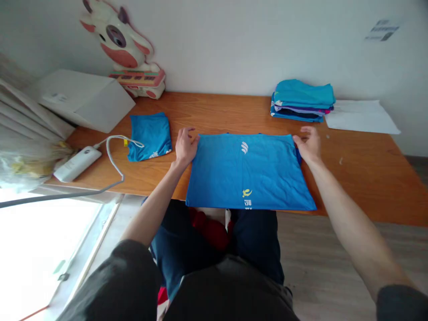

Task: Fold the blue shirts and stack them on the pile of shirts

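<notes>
The blue cloth (217,174) lay between my left hand (186,146) and right hand (309,146), long axis crosswise (neither plainly nearer). Both were spread, thumbs at its far corners.

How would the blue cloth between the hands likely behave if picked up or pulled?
The blue cloth would probably droop and lose its flat shape, given its wrinkles. It is likely light for its spread, since it looks thin. Lying along the near edge of the table, it might slip off if pulled closer.
</notes>
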The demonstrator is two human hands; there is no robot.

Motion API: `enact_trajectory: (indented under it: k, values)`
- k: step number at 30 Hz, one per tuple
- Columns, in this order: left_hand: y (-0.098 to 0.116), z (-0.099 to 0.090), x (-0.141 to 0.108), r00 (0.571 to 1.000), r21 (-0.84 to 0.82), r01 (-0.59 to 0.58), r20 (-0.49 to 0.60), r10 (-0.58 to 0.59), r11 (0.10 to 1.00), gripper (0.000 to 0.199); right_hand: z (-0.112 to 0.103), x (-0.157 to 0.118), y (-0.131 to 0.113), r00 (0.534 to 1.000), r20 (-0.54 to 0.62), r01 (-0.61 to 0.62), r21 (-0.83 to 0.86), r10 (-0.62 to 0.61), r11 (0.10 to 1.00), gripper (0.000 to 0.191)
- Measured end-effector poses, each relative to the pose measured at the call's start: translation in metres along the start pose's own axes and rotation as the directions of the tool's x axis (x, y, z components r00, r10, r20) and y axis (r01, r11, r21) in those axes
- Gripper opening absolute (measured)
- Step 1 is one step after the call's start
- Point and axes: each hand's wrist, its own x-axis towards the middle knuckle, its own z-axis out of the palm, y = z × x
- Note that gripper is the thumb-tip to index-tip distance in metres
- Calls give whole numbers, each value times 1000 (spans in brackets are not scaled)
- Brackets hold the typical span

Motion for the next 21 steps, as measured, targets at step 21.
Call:
enact_trajectory:
  k: [21]
  values:
    - [17,-87,-288,830,-621,527,232,-507,580,37,-144,-259,-5,838,354,-467,70,416,882,57]
